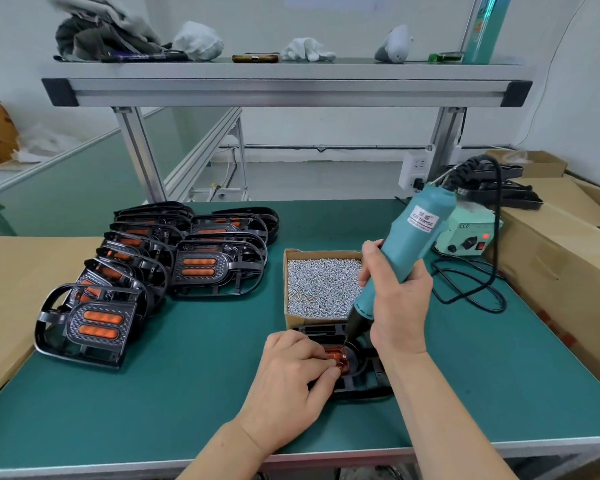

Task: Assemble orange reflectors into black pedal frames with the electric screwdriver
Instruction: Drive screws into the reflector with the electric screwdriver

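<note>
orange reflector [338, 355] is pressed into the black pedal frame [355, 382] on the green worktop [194, 375] by the left hand [293, 372], its grip closed on it. the electric screwdriver [400, 258] is clasped by the right hand [397, 299], tip set at the reflector's far edge.

Both bare arms reached forward from the bottom edge. The left hand [291, 379] lay palm down, low and flat, with its fingers [321, 362] curled and pressed down, thumb tucked near the fingertips. The right hand [394, 299] was higher, with its grip closed in a fist around something long and tilted. Its thumb [369, 247] pointed up along it. The right wrist was bent, and that arm slanted up from the lower right.
</note>
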Demonstrator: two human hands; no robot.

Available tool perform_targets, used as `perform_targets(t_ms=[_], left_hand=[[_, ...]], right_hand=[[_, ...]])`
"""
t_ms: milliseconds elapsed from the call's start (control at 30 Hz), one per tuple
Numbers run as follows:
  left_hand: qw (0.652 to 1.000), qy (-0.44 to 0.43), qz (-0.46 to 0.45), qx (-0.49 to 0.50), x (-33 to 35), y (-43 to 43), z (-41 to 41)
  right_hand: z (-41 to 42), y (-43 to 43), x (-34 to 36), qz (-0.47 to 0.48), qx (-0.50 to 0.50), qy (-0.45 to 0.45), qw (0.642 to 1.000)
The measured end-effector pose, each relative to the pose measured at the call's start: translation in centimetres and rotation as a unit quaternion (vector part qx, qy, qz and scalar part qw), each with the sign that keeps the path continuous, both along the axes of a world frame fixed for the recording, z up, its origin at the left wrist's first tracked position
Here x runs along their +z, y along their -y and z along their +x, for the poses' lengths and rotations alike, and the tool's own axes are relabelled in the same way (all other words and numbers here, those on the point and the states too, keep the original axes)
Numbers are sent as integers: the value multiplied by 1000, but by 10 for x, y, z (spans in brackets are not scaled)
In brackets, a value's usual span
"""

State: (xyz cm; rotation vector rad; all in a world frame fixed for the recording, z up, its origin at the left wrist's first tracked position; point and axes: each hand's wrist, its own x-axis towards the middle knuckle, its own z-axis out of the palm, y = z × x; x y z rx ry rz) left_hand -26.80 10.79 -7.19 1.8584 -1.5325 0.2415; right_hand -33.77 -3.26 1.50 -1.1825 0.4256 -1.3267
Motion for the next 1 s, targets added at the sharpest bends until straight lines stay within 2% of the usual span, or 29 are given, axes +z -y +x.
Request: perform_targets(t_ms=[167,267,433,533,633,800,900,1000], left_hand=[[999,-36,-14,0,8,6,8],[997,-58,-16,46,24,19,30],[972,30,195,129,54,58,72],[946,96,295,98,62,76,82],[932,115,336,71,63,86,83],[939,121,317,58,57,92,81],[955,112,265,78,49,89,82],[975,64,193,93,43,85,84]], right_hand=[[0,10,-5,81,-40,10,996],[-1,13,-9,125,-42,12,991],[-2,16,-12,169,-36,22,985],[-2,15,-13,178,-25,15,984],[-2,14,-14,184,-16,11,983],[-4,14,-15,196,-9,7,981],[-4,15,-15,193,-8,10,981],[-5,16,-14,201,-3,8,980]])
